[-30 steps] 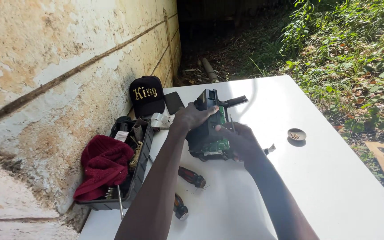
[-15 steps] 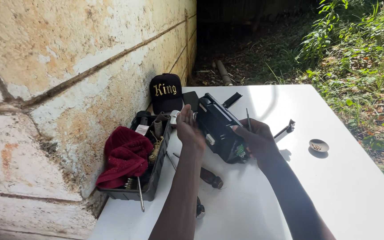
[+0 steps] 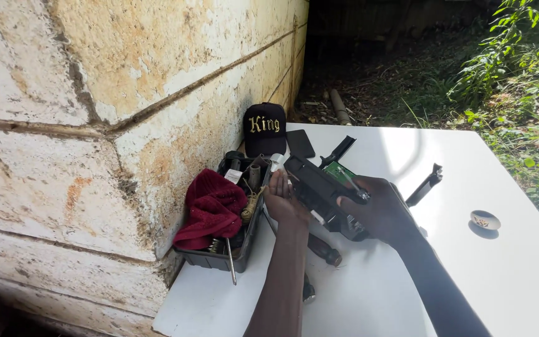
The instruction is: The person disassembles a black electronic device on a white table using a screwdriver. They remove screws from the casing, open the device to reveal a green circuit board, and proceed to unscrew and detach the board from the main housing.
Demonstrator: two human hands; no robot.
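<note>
Nearest the lens, at the bottom centre of the frame, two bare forearms rise over a white table [image 3: 519,274]. Under the left forearm lie two dark-handled tools [image 3: 324,248] on the tabletop, untouched. At mid-frame the left hand [image 3: 285,201] has its fingers loosely curled at the left end of a black device [image 3: 319,190], touching it beside the tray; whether it truly grips I cannot tell. The right hand [image 3: 378,209] is wrapped round the device's right side and holds it tilted just above the table, with a green circuit board [image 3: 339,171] showing through the opened housing and a thin tool or wire sticking up between the fingers (too small to identify).

By my judgement the work is partway: the casing looks opened and the board exposed, but nothing seems reassembled or set down.

Left of centre, a black tray [image 3: 216,259] of tools against the wall carries a maroon cloth [image 3: 210,206]. Right of centre lie a black rod-like part [image 3: 424,185] and a small round dish [image 3: 485,219]. Farther up sit a black rectangular slab [image 3: 299,143] and a black cap [image 3: 264,128], with weeds beyond.
</note>
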